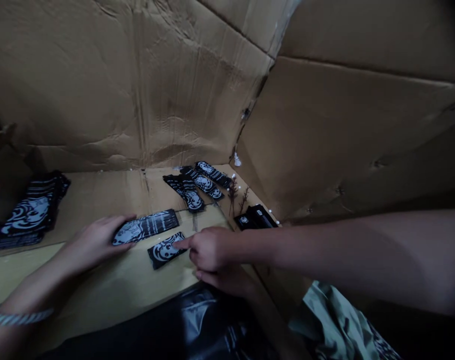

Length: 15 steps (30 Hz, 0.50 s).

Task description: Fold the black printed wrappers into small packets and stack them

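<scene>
My left hand [96,238], with a braided band at its wrist, grips the left end of a long black packet [148,226] between thumb and fingers. This packet has white print and lies over the light yellow surface. Just below it is a smaller black packet [165,251] with a white swirling skull-like print. Another person's hand [212,247] reaches in from the right, its index finger touching the smaller packet. My right hand [227,280] is below that hand and partly covered by it. One finger or thumb shows, but not whether it holds anything.
Several similar packets [203,182] lie at the back, and a pile of them [32,210] at the left. Small dark twigs [232,192] and black packs [255,217] are by the right cardboard wall [343,140]. Black plastic [148,325] and green cloth [336,320] are in front.
</scene>
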Tool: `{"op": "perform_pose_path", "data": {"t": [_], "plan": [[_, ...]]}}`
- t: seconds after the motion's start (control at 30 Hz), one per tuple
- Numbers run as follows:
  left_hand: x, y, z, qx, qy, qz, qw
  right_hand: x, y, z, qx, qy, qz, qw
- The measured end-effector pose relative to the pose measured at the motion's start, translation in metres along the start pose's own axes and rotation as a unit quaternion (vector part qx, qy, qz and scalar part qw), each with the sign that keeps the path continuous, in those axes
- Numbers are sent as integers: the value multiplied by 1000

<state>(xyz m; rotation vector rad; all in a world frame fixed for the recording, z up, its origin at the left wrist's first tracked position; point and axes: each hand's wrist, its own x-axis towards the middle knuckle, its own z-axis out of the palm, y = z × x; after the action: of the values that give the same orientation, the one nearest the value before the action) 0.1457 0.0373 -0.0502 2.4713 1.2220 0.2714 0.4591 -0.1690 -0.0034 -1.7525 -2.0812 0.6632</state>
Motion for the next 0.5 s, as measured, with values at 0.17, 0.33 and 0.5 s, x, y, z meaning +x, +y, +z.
{"op": "perform_pose_path", "data": {"t": [0.17,0.33,0.5], "plan": [[-1,1,0,0,4,-1,1000,1,-2,8,108,-42,97,989],[-4,5,-4,-7,4,-2,1000,0,1,15,143,-25,92,985],[-4,8,-3,-3,12,-9,1000,2,4,8,155,-47,85,983]]}}
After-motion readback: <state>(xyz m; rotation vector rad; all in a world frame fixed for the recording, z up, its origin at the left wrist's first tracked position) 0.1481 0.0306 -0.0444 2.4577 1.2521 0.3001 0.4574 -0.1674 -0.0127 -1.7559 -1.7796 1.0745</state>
